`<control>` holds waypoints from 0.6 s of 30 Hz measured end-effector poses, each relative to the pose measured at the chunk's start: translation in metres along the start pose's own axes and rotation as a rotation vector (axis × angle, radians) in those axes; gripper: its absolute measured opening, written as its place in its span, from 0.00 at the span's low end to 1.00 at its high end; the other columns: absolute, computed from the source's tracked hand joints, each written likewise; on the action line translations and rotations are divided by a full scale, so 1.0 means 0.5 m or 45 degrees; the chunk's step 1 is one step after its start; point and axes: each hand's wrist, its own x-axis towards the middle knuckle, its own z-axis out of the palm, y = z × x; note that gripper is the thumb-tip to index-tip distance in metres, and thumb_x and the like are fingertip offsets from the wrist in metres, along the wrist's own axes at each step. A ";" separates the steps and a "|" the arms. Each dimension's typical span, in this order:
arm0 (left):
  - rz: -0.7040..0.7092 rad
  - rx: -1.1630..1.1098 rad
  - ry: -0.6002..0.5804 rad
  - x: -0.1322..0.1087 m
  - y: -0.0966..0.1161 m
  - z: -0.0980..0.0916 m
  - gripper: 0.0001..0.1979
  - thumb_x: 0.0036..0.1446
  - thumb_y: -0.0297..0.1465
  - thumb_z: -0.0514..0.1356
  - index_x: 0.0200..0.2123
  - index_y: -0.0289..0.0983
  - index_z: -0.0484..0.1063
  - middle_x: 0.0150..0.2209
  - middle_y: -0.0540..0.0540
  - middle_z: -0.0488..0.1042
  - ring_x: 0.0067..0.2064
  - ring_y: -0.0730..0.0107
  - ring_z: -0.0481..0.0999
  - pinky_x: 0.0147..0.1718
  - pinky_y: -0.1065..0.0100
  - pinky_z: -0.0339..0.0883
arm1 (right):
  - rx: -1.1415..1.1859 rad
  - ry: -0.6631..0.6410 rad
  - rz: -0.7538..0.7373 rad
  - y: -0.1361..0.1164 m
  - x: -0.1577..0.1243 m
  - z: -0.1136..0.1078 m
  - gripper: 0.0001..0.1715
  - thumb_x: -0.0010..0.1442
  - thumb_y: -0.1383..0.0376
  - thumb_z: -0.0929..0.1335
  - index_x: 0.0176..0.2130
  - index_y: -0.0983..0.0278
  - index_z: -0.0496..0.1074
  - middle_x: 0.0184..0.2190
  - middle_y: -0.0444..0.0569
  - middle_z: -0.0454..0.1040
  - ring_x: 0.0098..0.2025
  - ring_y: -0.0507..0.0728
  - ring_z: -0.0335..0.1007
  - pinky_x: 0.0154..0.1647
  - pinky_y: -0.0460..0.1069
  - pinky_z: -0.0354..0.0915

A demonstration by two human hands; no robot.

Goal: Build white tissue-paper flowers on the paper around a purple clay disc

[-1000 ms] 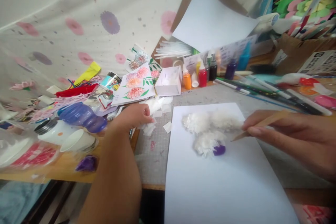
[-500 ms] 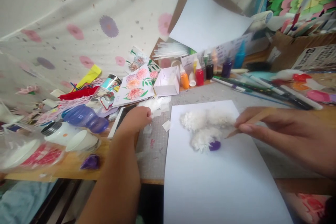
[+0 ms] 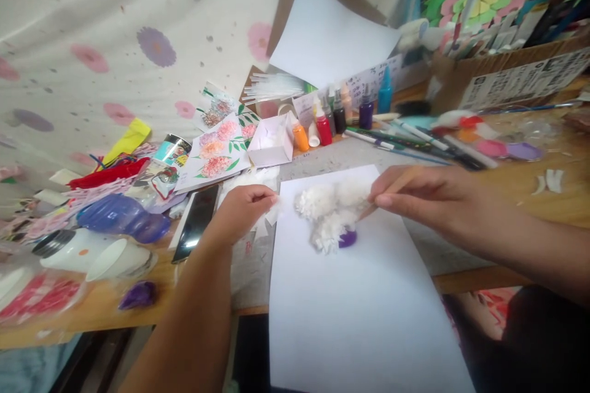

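A white paper sheet point(image 3: 350, 319) lies on the grey mat, with fluffy white tufts point(image 3: 327, 209) on its upper part. A purple patch point(image 3: 348, 239) shows at the lower edge of the tufts. My right hand point(image 3: 410, 196) pinches a thin wooden stick point(image 3: 369, 212), its tip close to the tufts. Left of the sheet, my left hand point(image 3: 246, 209) is closed, thumb and fingertips together; what it pinches, if anything, is too small to name. White paper pieces point(image 3: 262, 225) lie beneath and beside that hand.
Behind the sheet stand a white box point(image 3: 271, 144) and paint bottles point(image 3: 324, 126). Flower pictures point(image 3: 214, 159) lean at the back. A phone point(image 3: 197, 221), a white cup point(image 3: 115, 260) and a purple bundle point(image 3: 138, 295) are on the left. Pens point(image 3: 401, 144) lie back right.
The view has shifted, so most things appear further left. My left hand has come nearer the sheet's left edge, still pinched. My right hand still holds the stick by the tufts.
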 end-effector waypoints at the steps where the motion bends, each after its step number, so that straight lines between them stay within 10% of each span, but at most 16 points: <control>1: 0.007 -0.017 0.014 -0.003 0.007 0.001 0.13 0.54 0.39 0.58 0.30 0.36 0.76 0.27 0.50 0.74 0.30 0.69 0.69 0.29 0.70 0.59 | 0.014 0.007 0.008 0.001 -0.001 0.000 0.13 0.58 0.55 0.70 0.29 0.60 0.77 0.33 0.47 0.78 0.37 0.55 0.73 0.40 0.50 0.68; 12: 0.215 -0.336 -0.378 -0.104 0.142 0.079 0.04 0.52 0.30 0.62 0.27 0.38 0.76 0.25 0.52 0.75 0.27 0.74 0.70 0.27 0.73 0.62 | 0.211 0.071 0.074 -0.005 -0.003 -0.003 0.10 0.55 0.58 0.72 0.27 0.61 0.76 0.30 0.43 0.78 0.33 0.52 0.73 0.35 0.46 0.69; 18: 0.204 -0.064 -0.190 -0.120 0.117 0.155 0.06 0.57 0.31 0.57 0.29 0.38 0.70 0.21 0.55 0.71 0.23 0.76 0.68 0.25 0.73 0.59 | 0.195 -0.140 0.067 0.004 -0.017 0.020 0.10 0.58 0.61 0.70 0.27 0.63 0.74 0.30 0.45 0.78 0.33 0.51 0.74 0.35 0.46 0.69</control>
